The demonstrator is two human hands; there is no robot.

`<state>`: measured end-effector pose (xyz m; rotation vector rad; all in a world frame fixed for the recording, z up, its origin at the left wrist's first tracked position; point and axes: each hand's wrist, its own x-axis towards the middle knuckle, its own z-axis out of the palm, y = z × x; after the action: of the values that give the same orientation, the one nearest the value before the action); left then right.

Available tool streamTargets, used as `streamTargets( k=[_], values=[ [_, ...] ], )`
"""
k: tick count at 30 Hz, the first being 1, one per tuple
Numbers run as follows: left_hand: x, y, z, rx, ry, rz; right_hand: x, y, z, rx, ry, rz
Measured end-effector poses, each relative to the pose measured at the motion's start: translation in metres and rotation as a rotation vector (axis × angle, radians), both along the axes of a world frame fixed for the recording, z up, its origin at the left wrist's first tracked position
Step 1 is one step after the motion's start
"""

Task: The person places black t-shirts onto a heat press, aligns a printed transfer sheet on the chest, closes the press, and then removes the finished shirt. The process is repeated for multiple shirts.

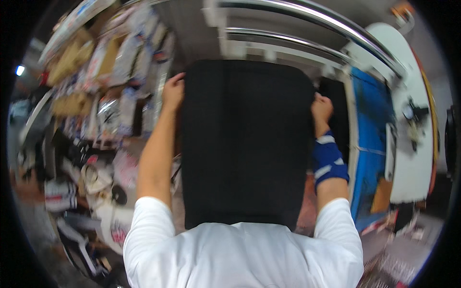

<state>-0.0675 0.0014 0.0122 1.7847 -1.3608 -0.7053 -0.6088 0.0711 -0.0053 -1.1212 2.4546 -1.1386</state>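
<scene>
A large, flat black panel [245, 144] with rounded far corners stretches out in front of my chest. It looks matte, perhaps cloth-covered; the frame does not show just what it is. On its left edge, near the far corner, my left hand [174, 92] is closed. My right hand [322, 107] is closed at the right edge, a little lower down. The fingers of both hands are partly hidden by the panel. Its near end reaches my white shirt, and a blue and white band [330, 156] wraps my right forearm.
Shiny metal rails [288, 38] run across beyond the panel. At the right stand a blue surface [370, 125] and a white machine body [408, 158] with a gauge [408, 112]. Stacked wrapped packages [110, 62] fill the left, with cluttered goods [103, 187] below.
</scene>
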Motion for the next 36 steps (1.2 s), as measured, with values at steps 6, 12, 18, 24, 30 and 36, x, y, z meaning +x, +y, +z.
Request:
streamTargets(
  k=[6,12,18,24,30,36],
  values=[
    [0.03,-0.003,-0.021,-0.174,0.108,-0.04,0.024,-0.011,0.014,-0.046,0.021,-0.053],
    [0.016,-0.004,-0.013,-0.186,0.013,-0.049,0.021,-0.004,0.011,0.009,0.038,-0.033],
    [0.027,0.016,-0.024,-0.121,0.059,-0.139,0.03,-0.002,-0.003,0.089,0.164,0.101],
    [0.033,0.211,-0.017,0.347,0.865,-0.305,0.043,0.223,-0.003,0.235,-0.277,0.217],
    [0.1,0.389,-0.019,0.675,0.881,-0.132,0.05,0.4,0.028,0.246,-1.195,0.057],
    [0.096,0.407,-0.009,0.622,0.813,-0.124,0.04,0.41,0.019,0.071,-1.241,0.08]
  ],
)
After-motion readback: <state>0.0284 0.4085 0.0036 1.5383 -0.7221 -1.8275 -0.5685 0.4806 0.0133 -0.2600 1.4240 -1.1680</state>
